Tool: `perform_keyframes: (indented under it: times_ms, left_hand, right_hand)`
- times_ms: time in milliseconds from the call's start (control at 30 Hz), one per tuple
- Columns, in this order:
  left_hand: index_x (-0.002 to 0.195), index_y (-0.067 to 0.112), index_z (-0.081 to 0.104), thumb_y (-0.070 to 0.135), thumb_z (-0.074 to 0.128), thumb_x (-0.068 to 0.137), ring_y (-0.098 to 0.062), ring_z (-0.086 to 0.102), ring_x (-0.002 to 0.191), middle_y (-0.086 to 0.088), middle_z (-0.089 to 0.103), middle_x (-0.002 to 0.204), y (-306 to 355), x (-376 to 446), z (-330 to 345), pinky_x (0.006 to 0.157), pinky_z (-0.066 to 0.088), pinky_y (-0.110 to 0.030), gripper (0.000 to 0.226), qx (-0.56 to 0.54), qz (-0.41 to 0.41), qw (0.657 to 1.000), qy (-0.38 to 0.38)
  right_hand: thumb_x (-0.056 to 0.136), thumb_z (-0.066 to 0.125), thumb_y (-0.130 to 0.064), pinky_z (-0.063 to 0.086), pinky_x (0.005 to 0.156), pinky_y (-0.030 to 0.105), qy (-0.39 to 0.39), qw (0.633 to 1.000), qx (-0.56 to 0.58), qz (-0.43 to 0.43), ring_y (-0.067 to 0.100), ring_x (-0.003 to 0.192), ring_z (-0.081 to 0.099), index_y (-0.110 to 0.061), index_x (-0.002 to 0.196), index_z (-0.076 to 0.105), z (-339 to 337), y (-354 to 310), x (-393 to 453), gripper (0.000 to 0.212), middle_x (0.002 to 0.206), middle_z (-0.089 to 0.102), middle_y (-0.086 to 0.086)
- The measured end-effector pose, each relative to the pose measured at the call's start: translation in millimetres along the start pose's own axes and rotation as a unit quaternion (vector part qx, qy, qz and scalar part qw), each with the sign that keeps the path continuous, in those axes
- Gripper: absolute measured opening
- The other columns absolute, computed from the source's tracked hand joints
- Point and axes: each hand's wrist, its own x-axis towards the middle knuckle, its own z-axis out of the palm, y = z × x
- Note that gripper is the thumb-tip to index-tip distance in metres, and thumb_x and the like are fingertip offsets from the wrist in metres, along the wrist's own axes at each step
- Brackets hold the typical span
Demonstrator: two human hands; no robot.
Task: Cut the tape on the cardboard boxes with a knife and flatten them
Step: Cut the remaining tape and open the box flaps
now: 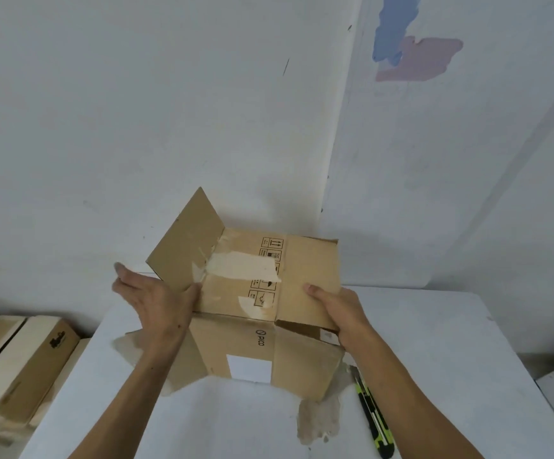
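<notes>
Centre of the white table (434,342): a brown cardboard box (235,346), printed "PICO" on its near face above a white label (249,367), held up between two bare hands. On the left, the left hand (156,299) laid against the box's upper left edge, fingers straight and spread past the raised left flap (186,240), thumb pressed on the top panel just below that flap; nothing curled round. On the right, the right hand (338,309) gripping the right top flap (312,279), thumb on top of the cardboard, fingers tucked under the flap's near edge and mostly hidden. Across the top panel, a torn strip of pale tape (242,266) partly covering a column of printed handling symbols (269,270), with more tape scraps near the front edge. Lower flaps splayed outward on the tabletop at both near corners. Just right of the box, lying on the table beside the right forearm, a green-and-black utility knife (373,419), touched by neither hand. Far left, below table level, a stack of light cardboard cartons (20,366). Behind, a white wall with a blue and pink patch (411,54) high on the right.
</notes>
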Motion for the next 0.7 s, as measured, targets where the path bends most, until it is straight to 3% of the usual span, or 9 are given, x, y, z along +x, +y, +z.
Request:
perform_keyframes:
  times_ms: [133,200,267,333,400,500,567,633,700]
  left_hand:
    - [0.156,-0.01,-0.012,0.019,0.095,0.064,-0.049,0.0,0.152,-0.035,-0.003,0.162,-3,-2,9,0.125,0.003,-0.051,0.144,0.123,0.086,0.985,0.089]
    - [0.158,-0.008,-0.007,0.034,0.095,0.066,-0.048,-0.009,0.154,-0.034,-0.011,0.164,5,-6,13,0.124,-0.001,-0.06,0.144,0.202,0.157,0.965,0.049]
    - [0.162,0.003,0.0,0.054,0.091,0.067,-0.036,-0.01,0.157,-0.018,-0.015,0.168,16,-19,22,0.126,0.002,-0.058,0.142,0.193,0.236,0.947,-0.099]
    - [0.165,0.019,-0.001,0.078,0.078,0.067,-0.02,-0.004,0.156,0.008,-0.014,0.168,30,-38,29,0.127,0.014,-0.052,0.139,0.144,0.255,0.901,-0.321]
    - [0.165,0.028,0.001,0.095,0.063,0.063,-0.015,0.003,0.156,0.017,-0.006,0.169,34,-51,38,0.125,0.025,-0.052,0.136,0.141,0.254,0.854,-0.432]
    - [0.164,0.035,-0.001,0.098,0.063,0.058,-0.013,0.015,0.154,0.018,0.003,0.169,32,-52,43,0.123,0.032,-0.047,0.139,0.139,0.261,0.842,-0.451]
    - [0.164,0.035,-0.004,0.097,0.064,0.058,-0.012,0.015,0.152,0.018,0.003,0.168,30,-52,41,0.125,0.028,-0.045,0.14,0.167,0.285,0.824,-0.46]
    - [0.164,0.029,-0.007,0.088,0.059,0.071,-0.013,0.015,0.153,0.015,0.003,0.169,25,-55,39,0.128,0.019,-0.047,0.129,0.201,0.341,0.801,-0.449]
    - [0.165,0.022,-0.004,0.068,0.049,0.085,-0.018,0.023,0.151,0.007,0.01,0.169,18,-55,40,0.125,0.024,-0.05,0.107,0.18,0.371,0.806,-0.425]
  right_hand:
    - [0.097,0.066,-0.019,0.057,0.081,0.039,-0.062,0.992,0.113,-0.011,0.028,0.108,0.065,-0.018,0.132,0.059,-9,-9,-13,0.035,0.118,0.07,0.01]
    - [0.097,0.062,-0.018,0.056,0.08,0.04,-0.126,0.98,0.152,0.014,0.032,0.113,0.062,-0.02,0.135,0.055,-11,-12,-20,0.039,0.125,0.066,0.016]
    - [0.094,0.064,-0.02,0.058,0.078,0.039,-0.181,0.97,0.157,0.036,0.036,0.12,0.06,-0.021,0.139,0.052,-11,-16,-27,0.047,0.132,0.063,0.019]
    - [0.09,0.071,-0.024,0.059,0.082,0.042,-0.228,0.96,0.159,0.039,0.039,0.125,0.06,-0.019,0.143,0.052,-9,-18,-32,0.056,0.136,0.063,0.019]
    - [0.091,0.073,-0.032,0.058,0.09,0.048,-0.267,0.95,0.161,0.036,0.04,0.126,0.061,-0.018,0.142,0.056,-7,-20,-37,0.056,0.134,0.066,0.018]
    - [0.092,0.073,-0.044,0.056,0.092,0.054,-0.289,0.94,0.175,0.046,0.041,0.127,0.06,-0.018,0.141,0.06,-8,-17,-37,0.057,0.135,0.065,0.02]
    - [0.094,0.071,-0.048,0.053,0.097,0.061,-0.302,0.933,0.192,0.048,0.044,0.128,0.054,-0.017,0.14,0.063,-9,-11,-32,0.055,0.135,0.054,0.027]
    - [0.098,0.063,-0.052,0.044,0.106,0.069,-0.312,0.927,0.203,0.046,0.04,0.12,0.053,-0.016,0.136,0.066,-6,-6,-28,0.052,0.123,0.048,0.021]
    - [0.103,0.05,-0.055,0.045,0.105,0.064,-0.314,0.929,0.193,0.04,0.031,0.106,0.067,-0.017,0.121,0.072,-2,0,-24,0.048,0.11,0.065,0.015]
